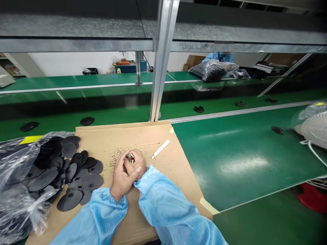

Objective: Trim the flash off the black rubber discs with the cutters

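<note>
The left hand [122,177] and right hand [138,162] are cupped shut around shiny metal pieces [131,159], mostly hidden by fingers, over a cardboard sheet [178,190] on a green desk [250,153]. To the left, black discs [69,200] lie in and beside a clear bag [15,207], cut off by the frame; any writing on the yellow label [30,139] there can't be made out. Dark specks [115,157] and a white strip [160,149] lie beyond. A white fan [315,129] is cut off at right; farther back, a stuffed bag [208,69] partly hides a person [208,57].

I saw black discs [70,200] heaped left of the left hand [122,177] and a metal post [163,51] ahead; the right hand [139,163] had passing room over the green tabletop [224,146], short of the white fan [315,129].
</note>
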The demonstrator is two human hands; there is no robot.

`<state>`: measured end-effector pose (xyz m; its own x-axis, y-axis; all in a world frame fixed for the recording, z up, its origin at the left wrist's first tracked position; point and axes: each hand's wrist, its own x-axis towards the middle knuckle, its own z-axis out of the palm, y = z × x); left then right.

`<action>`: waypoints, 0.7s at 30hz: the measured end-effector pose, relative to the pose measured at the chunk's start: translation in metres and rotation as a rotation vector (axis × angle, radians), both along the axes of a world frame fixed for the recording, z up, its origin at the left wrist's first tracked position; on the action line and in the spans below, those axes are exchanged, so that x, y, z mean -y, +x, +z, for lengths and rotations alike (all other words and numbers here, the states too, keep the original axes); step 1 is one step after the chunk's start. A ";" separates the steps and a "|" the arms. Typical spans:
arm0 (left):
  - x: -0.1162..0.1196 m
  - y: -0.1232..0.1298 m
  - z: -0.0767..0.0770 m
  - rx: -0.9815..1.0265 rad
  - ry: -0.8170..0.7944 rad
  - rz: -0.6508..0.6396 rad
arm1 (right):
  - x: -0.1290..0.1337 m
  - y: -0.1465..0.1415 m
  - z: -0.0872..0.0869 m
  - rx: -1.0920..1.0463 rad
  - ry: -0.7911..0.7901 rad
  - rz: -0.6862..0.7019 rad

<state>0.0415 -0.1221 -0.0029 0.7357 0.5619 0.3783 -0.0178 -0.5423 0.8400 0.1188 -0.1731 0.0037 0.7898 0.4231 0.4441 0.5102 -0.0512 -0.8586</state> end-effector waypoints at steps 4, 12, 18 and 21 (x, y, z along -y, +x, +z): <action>0.001 0.002 0.001 0.026 -0.019 0.015 | -0.001 0.002 0.000 0.003 0.007 0.022; 0.008 0.006 0.008 0.104 -0.049 -0.048 | 0.006 0.004 -0.002 -0.016 -0.014 0.037; 0.008 0.007 0.012 0.116 -0.042 -0.011 | 0.000 0.009 -0.008 -0.024 -0.038 0.057; 0.009 0.008 0.009 0.152 0.007 0.048 | -0.001 0.011 -0.008 -0.020 -0.014 0.065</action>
<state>0.0493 -0.1308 0.0062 0.6423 0.5915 0.4875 -0.1185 -0.5517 0.8256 0.1299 -0.1717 -0.0041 0.7691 0.4802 0.4218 0.4954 -0.0308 -0.8681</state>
